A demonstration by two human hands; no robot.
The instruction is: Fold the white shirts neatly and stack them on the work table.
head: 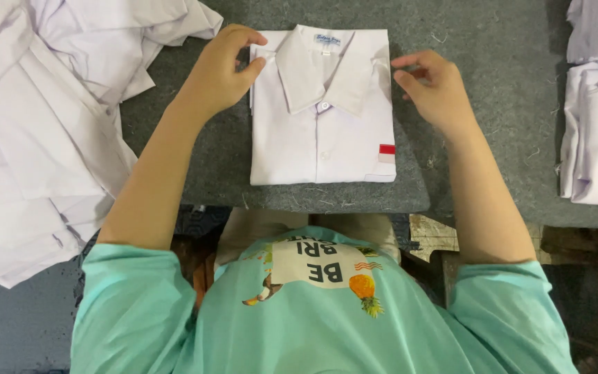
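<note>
Two bare hands flank a folded white shirt [321,118] that lies flat on a grey felt-covered desk [493,76], directly in front of the person wearing a turquoise printed tee. The shirt is folded into a neat rectangle, collar at the far edge, button placket running straight away from the person, so its long axis points from the body toward the far side of the desk. A small red and white patch [387,153] sits on its right side, near the lower corner.

The left hand [219,69] is at the shirt's upper left corner, thumb and fingertips pinched together on the edge of the fabric just beside the collar. The right hand [434,86] hovers at the upper right corner, fingers loosely curled and parted, holding nothing; whether its fingertips touch the cloth I cannot tell, but it is just beside the edge. So the shirt lies between the hands, inward from each, and the left hand is the one in firm contact.

Further left, a loose heap of unfolded white shirts [43,138] spreads over the desk, well apart from the folded one. At the right edge, a stack of folded white shirts [596,131] rests, also apart.
</note>
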